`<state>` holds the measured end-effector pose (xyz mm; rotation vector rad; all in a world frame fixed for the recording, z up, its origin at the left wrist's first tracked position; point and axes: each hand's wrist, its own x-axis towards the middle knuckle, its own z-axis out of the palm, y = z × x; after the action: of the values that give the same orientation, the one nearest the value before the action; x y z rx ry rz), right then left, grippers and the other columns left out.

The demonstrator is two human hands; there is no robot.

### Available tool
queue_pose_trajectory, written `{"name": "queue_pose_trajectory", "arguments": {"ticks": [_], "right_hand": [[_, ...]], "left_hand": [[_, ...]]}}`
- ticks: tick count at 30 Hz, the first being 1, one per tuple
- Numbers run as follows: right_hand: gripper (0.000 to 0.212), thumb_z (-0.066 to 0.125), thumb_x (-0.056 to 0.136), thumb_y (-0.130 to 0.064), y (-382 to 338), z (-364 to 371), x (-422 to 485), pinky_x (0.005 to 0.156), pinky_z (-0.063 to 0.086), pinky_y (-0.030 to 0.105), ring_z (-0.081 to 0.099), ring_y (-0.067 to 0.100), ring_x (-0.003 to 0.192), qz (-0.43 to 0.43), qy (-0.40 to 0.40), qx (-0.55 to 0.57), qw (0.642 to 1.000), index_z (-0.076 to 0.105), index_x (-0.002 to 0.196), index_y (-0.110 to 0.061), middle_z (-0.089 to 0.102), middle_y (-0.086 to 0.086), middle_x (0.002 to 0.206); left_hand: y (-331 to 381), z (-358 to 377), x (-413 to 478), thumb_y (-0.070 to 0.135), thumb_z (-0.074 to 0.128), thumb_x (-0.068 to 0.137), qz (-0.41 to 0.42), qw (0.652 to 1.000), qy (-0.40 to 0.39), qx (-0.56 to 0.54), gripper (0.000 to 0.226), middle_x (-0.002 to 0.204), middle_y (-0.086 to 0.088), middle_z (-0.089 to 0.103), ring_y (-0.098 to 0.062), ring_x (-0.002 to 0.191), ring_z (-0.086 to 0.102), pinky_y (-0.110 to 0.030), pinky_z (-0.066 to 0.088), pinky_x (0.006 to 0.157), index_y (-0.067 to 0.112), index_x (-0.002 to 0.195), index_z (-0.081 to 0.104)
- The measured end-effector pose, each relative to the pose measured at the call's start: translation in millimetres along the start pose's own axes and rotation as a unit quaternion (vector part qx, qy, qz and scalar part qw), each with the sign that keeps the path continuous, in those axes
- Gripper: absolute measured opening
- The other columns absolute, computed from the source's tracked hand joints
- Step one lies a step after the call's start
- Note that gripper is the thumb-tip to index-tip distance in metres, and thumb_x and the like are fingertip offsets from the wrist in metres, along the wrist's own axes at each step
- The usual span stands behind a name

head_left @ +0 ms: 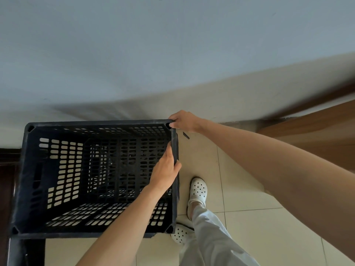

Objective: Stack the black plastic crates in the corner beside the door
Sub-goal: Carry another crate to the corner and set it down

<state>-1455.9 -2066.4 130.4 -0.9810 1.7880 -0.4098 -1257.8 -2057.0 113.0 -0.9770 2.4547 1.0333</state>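
Crate: the black plastic crate (96, 124) sits open side up just below me, its far rim close to the wall (172, 45), nothing inside it.
Left hand: my left hand (166, 169) grips the middle of the crate's right rim, with the fingers (169, 150) lying along the inner face and the thumb over the outside.
Right hand: my right hand (185, 121) is at the far right corner of the rim, its fingers curled onto it.
Below the crate: a black upright piece (17, 252) shows under the near left corner. I cannot tell what it is.
Floor: cream tiles (249, 227).
Feet: white perforated clogs (198, 190) and pale trousers (211, 246), just right of the crate.
Door: a brown wooden door (317, 127) to the right.
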Motion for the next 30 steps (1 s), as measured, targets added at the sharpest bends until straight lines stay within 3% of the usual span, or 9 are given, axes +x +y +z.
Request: {"name": "queue_pose_trajectory", "arguments": {"ticks": [3,5,9,15,18,21,26,30], "right_hand": [[0.03,0.045,0.1,-0.019,-5.9,11.5,4.6,0.086,0.043,0.034,0.057,0.031,0.104,-0.013,-0.002,-0.021,1.0,0.059,0.121,-0.004,0.063,0.013,0.112],[0.037,0.042,0.102,-0.02,-7.5,23.1,9.4,0.094,0.038,0.035,0.051,0.031,0.118,-0.019,-0.015,-0.024,0.999,0.043,0.138,-0.01,0.055,0.014,0.131],[0.048,0.037,0.104,-0.025,-2.9,27.6,12.6,0.108,0.034,0.045,0.041,0.032,0.133,-0.032,-0.043,-0.037,0.998,0.023,0.15,-0.02,0.04,0.014,0.148],[0.055,0.035,0.103,-0.036,-15.8,24.1,4.0,0.111,0.032,0.053,0.029,0.032,0.141,0.003,-0.021,-0.241,0.97,0.013,0.152,-0.03,0.026,0.007,0.157],[0.059,0.038,0.102,-0.037,-27.0,28.6,-0.8,0.116,0.025,0.049,0.02,0.032,0.145,-0.015,0.034,-0.273,0.961,0.011,0.153,-0.029,0.017,0.006,0.16],[0.057,0.038,0.102,-0.035,-53.9,40.4,6.6,0.117,0.025,0.044,0.02,0.028,0.146,-0.075,0.08,-0.286,0.952,0.015,0.153,-0.023,0.022,0.004,0.159],[0.056,0.038,0.102,-0.029,-135.2,87.7,46.3,0.117,0.026,0.042,0.019,0.025,0.147,-0.195,0.058,-0.322,0.925,0.014,0.153,-0.022,0.025,0.001,0.157],[0.06,0.041,0.101,-0.029,-215.2,148.4,84.0,0.119,0.02,0.04,0.014,0.023,0.149,-0.256,0.04,-0.34,0.904,0.013,0.154,-0.021,0.021,0.001,0.16]], "left_hand": [[-1.3,8.2,-2.1,0.026,0.046,0.101,-0.019,0.998,0.05,0.019,0.063,0.145,-0.008,0.046,-0.021,0.132,0.046,-0.038,0.047,0.103,0.011,0.154,0.016],[4.9,18.3,-4.6,0.024,0.043,0.102,-0.042,0.995,0.091,-0.024,0.06,0.154,-0.008,0.036,-0.02,0.142,0.033,-0.036,0.038,0.112,0.01,0.154,0.016],[10.7,25.0,-3.6,0.025,0.038,0.104,-0.06,0.989,0.112,-0.079,0.06,0.159,-0.006,0.027,-0.02,0.145,0.029,-0.04,0.037,0.113,0.014,0.155,0.009],[-8.3,-8.3,-5.4,0.067,0.027,0.093,-0.04,0.991,-0.028,0.122,0.085,0.164,-0.006,0.009,-0.029,0.15,0.015,-0.047,0.02,0.121,0.019,0.156,-0.004],[-45.7,-30.4,-25.5,0.065,0.024,0.095,-0.027,0.988,0.037,0.146,0.077,0.161,-0.004,0.026,-0.023,0.149,0.023,-0.042,0.023,0.121,0.022,0.157,0.006],[-112.0,-60.4,-56.9,0.053,0.031,0.1,-0.059,0.985,0.084,0.136,0.068,0.159,-0.002,0.029,-0.021,0.149,0.023,-0.038,0.024,0.121,0.021,0.157,0.011],[-220.2,-126.3,-109.8,0.03,0.052,0.098,-0.132,0.96,0.175,0.172,0.072,0.16,-0.01,0.026,-0.028,0.15,0.021,-0.043,0.024,0.121,0.012,0.156,0.014],[-288.3,-175.8,-129.2,0.023,0.064,0.09,-0.175,0.945,0.216,0.172,0.084,0.162,-0.013,0.018,-0.031,0.15,0.015,-0.046,0.024,0.121,0.009,0.156,0.013]]}}
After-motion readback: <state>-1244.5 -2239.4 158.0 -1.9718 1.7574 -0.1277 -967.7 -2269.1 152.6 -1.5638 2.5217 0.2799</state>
